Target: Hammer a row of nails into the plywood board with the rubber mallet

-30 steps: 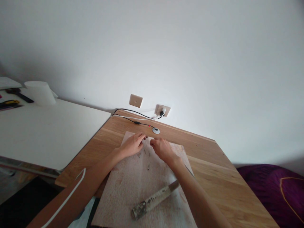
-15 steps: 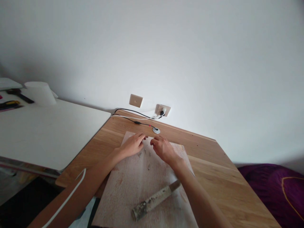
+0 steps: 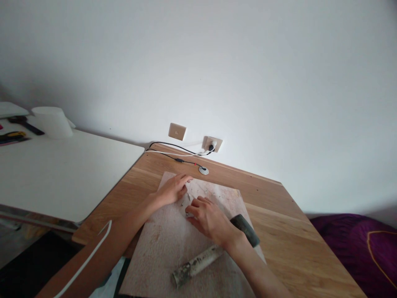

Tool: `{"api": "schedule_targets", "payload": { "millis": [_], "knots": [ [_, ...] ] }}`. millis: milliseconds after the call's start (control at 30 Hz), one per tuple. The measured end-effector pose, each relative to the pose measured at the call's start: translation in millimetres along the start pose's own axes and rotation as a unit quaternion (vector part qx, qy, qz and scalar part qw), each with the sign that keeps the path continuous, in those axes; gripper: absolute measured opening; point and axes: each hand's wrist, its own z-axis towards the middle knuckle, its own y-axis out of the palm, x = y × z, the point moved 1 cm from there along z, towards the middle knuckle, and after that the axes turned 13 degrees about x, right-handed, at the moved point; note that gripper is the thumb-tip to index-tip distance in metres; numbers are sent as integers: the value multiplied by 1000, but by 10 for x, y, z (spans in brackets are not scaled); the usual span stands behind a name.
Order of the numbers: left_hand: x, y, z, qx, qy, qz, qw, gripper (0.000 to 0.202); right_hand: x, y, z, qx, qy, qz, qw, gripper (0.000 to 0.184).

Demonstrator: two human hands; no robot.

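Observation:
My left hand (image 3: pixel 173 189) rests on the far part of a pale wooden board (image 3: pixel 158 248), fingers curled together with the tips on the wood. My right hand (image 3: pixel 207 218) sits nearer on the board, fingers bent and pinched at a small pale piece I cannot make out. Several small nails (image 3: pixel 188 198) lie loose between the two hands. A hammer lies across the board under my right wrist, its stained wooden handle (image 3: pixel 195 265) pointing towards me and its dark head (image 3: pixel 245 230) at the right.
The board lies on a wooden desk (image 3: pixel 279 215) against a white wall. Cables (image 3: pixel 173 156) run from a wall socket (image 3: pixel 212 143) to a round grommet (image 3: pixel 204 170). A white table (image 3: pixel 62 174) at the left carries a white cup (image 3: pixel 51 121) and tools (image 3: pixel 14 135). A purple cushion (image 3: pixel 356 244) lies at the right.
My right hand has drawn back towards me from beside the left hand, uncovering the hammer's head. The left hand has stayed put.

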Motion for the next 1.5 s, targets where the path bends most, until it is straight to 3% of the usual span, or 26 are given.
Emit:
{"api": "schedule_targets", "payload": {
  "millis": [200,333,600,767,967,1100,1300,1400,1500],
  "knots": [
    [16,13,9,14,0,17,1000,45,429,-125,21,30,215,-56,974,21],
    [3,26,14,7,7,25,1000,44,634,-85,126,35,264,-94,959,25],
    [19,2,24,0,5,32,999,39,660,110,263,10,244,-95,965,21],
    [27,-6,29,2,8,30,1000,38,674,110,252,18,229,-83,970,33],
    [42,-13,30,-2,11,30,999,37,624,58,241,46,209,-52,976,33],
    [41,-9,27,-3,9,31,999,36,630,-34,183,59,196,0,979,30],
    [33,2,30,-1,5,34,999,34,617,-37,100,-1,123,122,985,20],
    [32,3,32,-4,3,37,999,35,638,-11,96,6,141,117,983,22],
    [34,-1,32,-6,7,40,999,35,740,-36,85,42,202,62,977,25]
  ]
}}
